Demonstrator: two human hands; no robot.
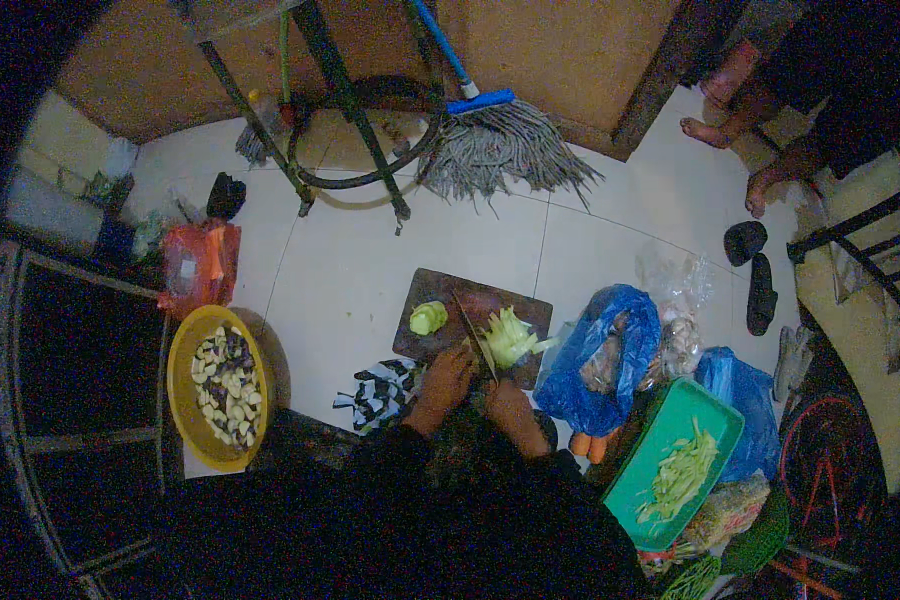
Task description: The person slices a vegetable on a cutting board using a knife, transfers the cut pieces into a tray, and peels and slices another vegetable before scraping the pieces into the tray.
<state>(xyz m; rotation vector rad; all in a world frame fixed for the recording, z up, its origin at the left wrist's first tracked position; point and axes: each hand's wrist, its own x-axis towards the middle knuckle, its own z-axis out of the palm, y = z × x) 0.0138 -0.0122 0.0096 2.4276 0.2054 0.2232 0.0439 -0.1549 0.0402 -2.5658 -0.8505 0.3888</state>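
A dark cutting board (435,286) lies on the tiled floor before me. My right hand (506,409) grips a kitchen knife (474,330), its blade slanting away to the left across the board. Close to the left side of the blade, my left hand (450,375) is over the board's near edge; whether its fingers hold anything is hidden. Left of the knife sits a pile of pale green vegetable slices (428,318). To the right of it, a heap of pale green vegetable strips (511,337) reaches past the board's edge.
A yellow basin (175,360) of cut pieces stands left, a green tray (630,502) of strips right. Near the board are a blue plastic bag (562,390), carrots (588,447) and a patterned cloth (382,394). A mop (506,150) stands beyond; another person's feet (709,133) show upper right.
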